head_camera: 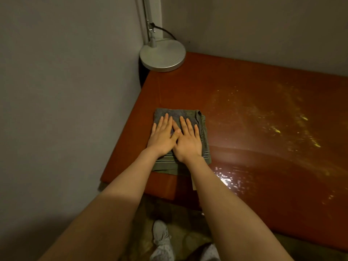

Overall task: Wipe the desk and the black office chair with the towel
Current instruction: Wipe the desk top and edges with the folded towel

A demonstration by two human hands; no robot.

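**Two flat palms on the towel at the counter's left end**

A plain grey wall [66, 91] runs along the left edge of the glossy reddish-brown counter [244, 87]. A round silver metal lamp base [162, 55] sits in the back left corner.

The left hand [162, 137] lies palm down on the folded grey terry towel [190, 113]. Its fingers are straight and its grip is wide, pressing rather than holding. The towel rests near the counter's front left corner, with its striped hem towards the front edge. The right hand [188, 142] lies just beside the left, equally flat and wide, holding nothing, and the two thumbs meet at the middle.

Further right, pale yellowish dusty streaks [293, 125] spread across the counter. A bright glare patch [227, 178] sits near the front edge.

The step in hand looks like wiping the counter, with most of the surface yet to be covered. To do it well:

- Keep both palms weighted evenly so the whole fold stays in contact.
- Push rightward in long, overlapping passes towards the streaks.
- Keep the fingertips on the cloth so skin does not smear the gloss.
- Turn the towel to a fresh face once it loads up.
- Work round the lamp base, or lift it for the corner.

The black office chair is not in view.
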